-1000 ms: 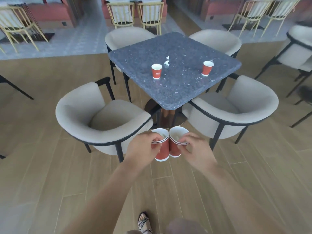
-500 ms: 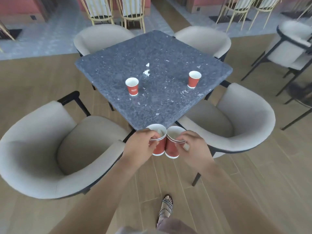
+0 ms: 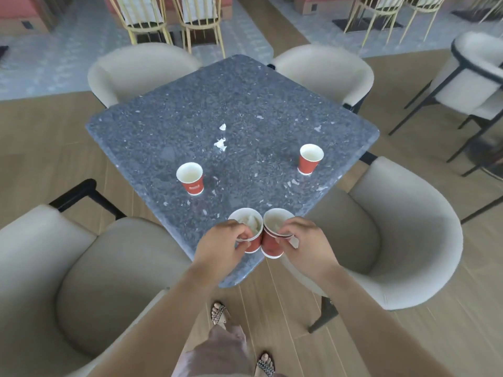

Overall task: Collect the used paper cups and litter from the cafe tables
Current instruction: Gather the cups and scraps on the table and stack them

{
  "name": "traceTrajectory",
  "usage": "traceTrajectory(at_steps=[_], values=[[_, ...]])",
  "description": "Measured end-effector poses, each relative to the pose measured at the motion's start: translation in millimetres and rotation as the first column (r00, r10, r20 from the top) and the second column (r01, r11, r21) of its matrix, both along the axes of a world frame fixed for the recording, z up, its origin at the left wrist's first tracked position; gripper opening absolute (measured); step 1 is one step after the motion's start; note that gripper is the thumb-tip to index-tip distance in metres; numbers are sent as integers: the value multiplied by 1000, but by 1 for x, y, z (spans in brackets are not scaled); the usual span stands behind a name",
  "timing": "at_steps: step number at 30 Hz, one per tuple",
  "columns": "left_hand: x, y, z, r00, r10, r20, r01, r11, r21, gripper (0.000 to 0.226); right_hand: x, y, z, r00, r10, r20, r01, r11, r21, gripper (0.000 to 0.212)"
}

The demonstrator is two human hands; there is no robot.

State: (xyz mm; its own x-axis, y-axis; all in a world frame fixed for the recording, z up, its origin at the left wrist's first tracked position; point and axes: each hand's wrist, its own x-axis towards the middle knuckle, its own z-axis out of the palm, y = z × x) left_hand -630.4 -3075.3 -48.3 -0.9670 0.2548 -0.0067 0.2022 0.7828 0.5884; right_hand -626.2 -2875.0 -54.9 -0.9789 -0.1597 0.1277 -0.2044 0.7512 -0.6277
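Note:
My left hand (image 3: 221, 247) grips a red paper cup (image 3: 249, 229) with crumpled white paper inside. My right hand (image 3: 307, 243) grips a second red paper cup (image 3: 272, 240). The two cups touch side by side over the near corner of the dark speckled table (image 3: 239, 104). Two more red cups stand upright on the table: one at the left (image 3: 190, 178), one at the right (image 3: 310, 159). White paper scraps (image 3: 221, 144) lie near the table's middle, with a smaller scrap (image 3: 222, 127) just beyond.
Four beige armchairs ring the table: near left (image 3: 68, 281), near right (image 3: 402, 240), far left (image 3: 136, 72), far right (image 3: 326, 72). Another armchair (image 3: 476, 77) stands at the right. Yellow wooden chairs (image 3: 168, 14) line the back. My sandalled feet (image 3: 219, 312) stand on wood flooring.
I have walked up to the table. My hands, each still holding a cup, now hover over its near corner instead of in front of it.

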Motion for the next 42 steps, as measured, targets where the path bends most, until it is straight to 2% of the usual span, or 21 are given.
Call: traceTrajectory(at_steps=[15,22,28,32,38,42], values=[[-142,-19,-39,991,-43,124,67,977,-204,17,-150,-23,-39,994,-4,110,-4,997,79,10],[-179,-5,-49,984,25,176,26,959,-281,22,-197,-10,-54,991,73,116,-87,988,124,11],[-199,1,-51,970,-24,240,124,904,-409,26,-222,-5,-66,976,127,178,-155,976,150,17],[-201,2,-53,972,-41,230,132,907,-399,23,-223,-5,-64,976,151,154,-168,980,102,16],[-207,5,-55,993,6,119,26,964,-266,22,-223,7,-52,993,49,106,-54,998,39,19],[-215,11,-52,996,36,80,-21,985,-174,19,-234,35,-48,993,-48,107,40,996,80,22]])
